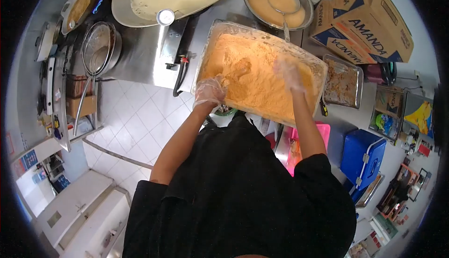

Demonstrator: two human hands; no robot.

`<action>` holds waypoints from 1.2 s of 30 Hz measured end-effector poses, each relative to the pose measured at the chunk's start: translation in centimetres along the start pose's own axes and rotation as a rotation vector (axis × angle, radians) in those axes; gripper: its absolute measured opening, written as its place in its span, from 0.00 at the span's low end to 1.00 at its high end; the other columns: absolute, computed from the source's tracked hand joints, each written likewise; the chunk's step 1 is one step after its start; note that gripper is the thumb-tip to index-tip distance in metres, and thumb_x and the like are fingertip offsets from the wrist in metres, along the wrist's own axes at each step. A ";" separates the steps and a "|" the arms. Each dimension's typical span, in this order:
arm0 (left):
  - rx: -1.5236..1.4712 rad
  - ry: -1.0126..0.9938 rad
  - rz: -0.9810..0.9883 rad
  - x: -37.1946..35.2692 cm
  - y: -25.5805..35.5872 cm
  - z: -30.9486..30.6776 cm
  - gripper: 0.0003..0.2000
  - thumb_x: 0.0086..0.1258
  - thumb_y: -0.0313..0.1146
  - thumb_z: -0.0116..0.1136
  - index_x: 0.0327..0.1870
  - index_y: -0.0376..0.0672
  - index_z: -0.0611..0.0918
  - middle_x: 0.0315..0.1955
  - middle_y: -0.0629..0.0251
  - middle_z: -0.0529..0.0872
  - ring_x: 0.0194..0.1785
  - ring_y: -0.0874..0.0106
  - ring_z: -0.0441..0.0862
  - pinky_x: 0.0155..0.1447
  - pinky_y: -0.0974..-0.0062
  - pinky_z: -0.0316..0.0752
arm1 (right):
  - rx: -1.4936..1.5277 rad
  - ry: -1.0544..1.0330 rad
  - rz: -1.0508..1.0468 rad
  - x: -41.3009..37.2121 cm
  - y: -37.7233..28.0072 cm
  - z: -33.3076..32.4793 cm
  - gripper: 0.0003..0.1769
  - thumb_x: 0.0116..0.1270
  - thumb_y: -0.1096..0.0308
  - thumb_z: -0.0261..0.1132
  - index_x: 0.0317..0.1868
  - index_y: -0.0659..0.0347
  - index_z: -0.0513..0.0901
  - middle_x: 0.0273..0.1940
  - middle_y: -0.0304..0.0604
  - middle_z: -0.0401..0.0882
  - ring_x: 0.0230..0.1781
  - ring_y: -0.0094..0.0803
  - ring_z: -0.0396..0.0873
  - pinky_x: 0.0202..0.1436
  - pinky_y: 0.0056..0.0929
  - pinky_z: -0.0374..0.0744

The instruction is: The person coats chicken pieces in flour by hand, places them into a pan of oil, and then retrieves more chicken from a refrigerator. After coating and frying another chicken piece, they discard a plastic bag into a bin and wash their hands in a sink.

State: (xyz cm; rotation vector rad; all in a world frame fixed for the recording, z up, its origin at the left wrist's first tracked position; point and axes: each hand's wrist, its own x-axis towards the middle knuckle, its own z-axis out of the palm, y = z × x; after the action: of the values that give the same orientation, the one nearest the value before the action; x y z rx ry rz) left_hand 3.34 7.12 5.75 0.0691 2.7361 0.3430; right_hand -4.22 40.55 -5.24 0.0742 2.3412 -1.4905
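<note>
Orange floury crumb (pixel 252 78) fills the large clear rectangular plastic tub (pixel 262 29) on the steel counter (pixel 208 17), upper centre of the frame. The gloved left hand (pixel 209 92) curls into the crumb at the tub's lower-left rim; whether it grips anything I cannot tell. The gloved right hand (pixel 290 73) (blurred) is unreadable. Scooping from the rims inward should limit spills.

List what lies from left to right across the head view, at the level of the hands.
Wire strainer → gloved left hand → gloved right hand → metal tray of brown crumbs.
</note>
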 end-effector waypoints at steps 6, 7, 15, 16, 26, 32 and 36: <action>0.033 -0.098 -0.038 0.7 0.0 0.1 0.27 0.70 0.54 0.50 0.65 0.49 0.77 0.46 0.48 0.86 0.53 0.51 0.82 0.60 0.54 0.74 | -1.009 -0.079 -0.050 -6.6 -2.4 10.2 0.45 0.66 0.40 0.58 0.70 0.71 0.64 0.63 0.72 0.69 0.66 0.60 0.69 0.67 0.50 0.69; 0.033 -0.107 -0.051 0.5 0.1 -0.1 0.27 0.70 0.54 0.49 0.65 0.50 0.77 0.48 0.48 0.85 0.54 0.52 0.81 0.61 0.55 0.73 | -0.901 -0.209 -0.056 -6.7 -2.1 11.8 0.44 0.67 0.40 0.57 0.69 0.71 0.66 0.65 0.73 0.67 0.65 0.59 0.70 0.65 0.50 0.71; 0.100 -0.077 -0.009 0.2 -0.1 0.3 0.27 0.73 0.53 0.47 0.68 0.50 0.74 0.50 0.48 0.84 0.56 0.52 0.81 0.63 0.56 0.71 | -0.424 -0.393 0.149 -1.6 -4.6 15.5 0.22 0.61 0.60 0.64 0.48 0.70 0.80 0.41 0.63 0.84 0.42 0.51 0.84 0.42 0.42 0.80; 0.092 -0.050 -0.003 0.1 0.0 0.3 0.26 0.72 0.54 0.47 0.65 0.48 0.76 0.47 0.48 0.85 0.54 0.53 0.81 0.61 0.56 0.72 | -0.428 -0.483 0.193 -1.6 -6.3 14.9 0.25 0.58 0.60 0.68 0.51 0.71 0.80 0.43 0.63 0.84 0.44 0.53 0.84 0.45 0.41 0.81; 0.076 -0.088 -0.011 0.4 0.2 -0.1 0.27 0.75 0.58 0.39 0.62 0.49 0.78 0.47 0.47 0.85 0.52 0.51 0.82 0.59 0.54 0.73 | -0.377 0.730 -0.014 2.9 -5.0 19.5 0.35 0.54 0.59 0.75 0.58 0.71 0.74 0.42 0.51 0.84 0.44 0.45 0.83 0.53 0.38 0.79; -0.068 0.005 -0.014 0.2 -0.1 0.4 0.25 0.75 0.56 0.42 0.55 0.46 0.80 0.43 0.45 0.85 0.50 0.49 0.82 0.56 0.52 0.74 | 0.069 -0.190 0.024 6.6 -3.3 22.7 0.33 0.60 0.50 0.69 0.60 0.64 0.77 0.57 0.56 0.80 0.57 0.49 0.79 0.63 0.40 0.73; -0.077 0.142 0.008 0.4 -0.8 1.9 0.23 0.74 0.55 0.45 0.53 0.45 0.80 0.43 0.45 0.85 0.49 0.49 0.82 0.55 0.51 0.74 | -0.069 -0.309 -0.342 5.5 -9.2 13.0 0.22 0.66 0.62 0.63 0.59 0.61 0.78 0.50 0.54 0.83 0.54 0.40 0.82 0.54 0.40 0.77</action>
State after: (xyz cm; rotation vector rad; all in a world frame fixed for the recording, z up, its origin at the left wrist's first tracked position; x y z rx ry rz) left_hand 3.66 6.83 3.69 0.0365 2.8598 0.4727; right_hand -7.98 24.20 -3.97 -0.5600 2.2227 -1.4419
